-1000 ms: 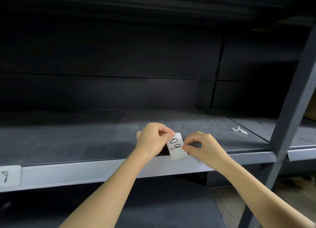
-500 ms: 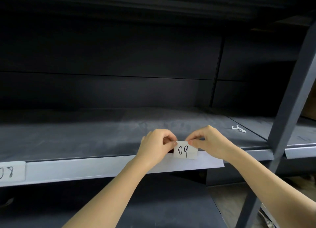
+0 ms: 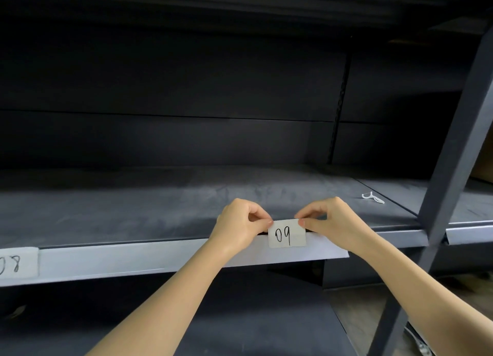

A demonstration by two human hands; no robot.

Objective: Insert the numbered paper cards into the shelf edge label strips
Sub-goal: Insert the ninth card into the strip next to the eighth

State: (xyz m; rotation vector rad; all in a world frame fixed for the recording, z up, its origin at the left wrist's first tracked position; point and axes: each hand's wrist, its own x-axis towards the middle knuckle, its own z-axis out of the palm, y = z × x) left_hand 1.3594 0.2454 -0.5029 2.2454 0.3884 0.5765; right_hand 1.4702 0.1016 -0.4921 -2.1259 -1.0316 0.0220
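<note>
The card marked "09" [image 3: 286, 234] is held upright against the front of the pale label strip [image 3: 133, 259], its top edge level with the shelf lip. Its upper left corner is pinched by the left hand [image 3: 240, 226], thumb and forefinger curled together in a closed grip, and its upper right corner is pinched in the same way by the right hand [image 3: 329, 222] (whether the card's lower edge is seated in the strip cannot be told). Far to the left of both grips, at the frame edge, a second card marked "08" [image 3: 17, 262] is seated in the same strip. Behind the hands the dark grey shelf [image 3: 133, 209] is seen, and beyond the right grip, well apart from it, a small white plastic piece [image 3: 373, 197] is lying on the shelf near a grey upright post [image 3: 453, 155].
</note>
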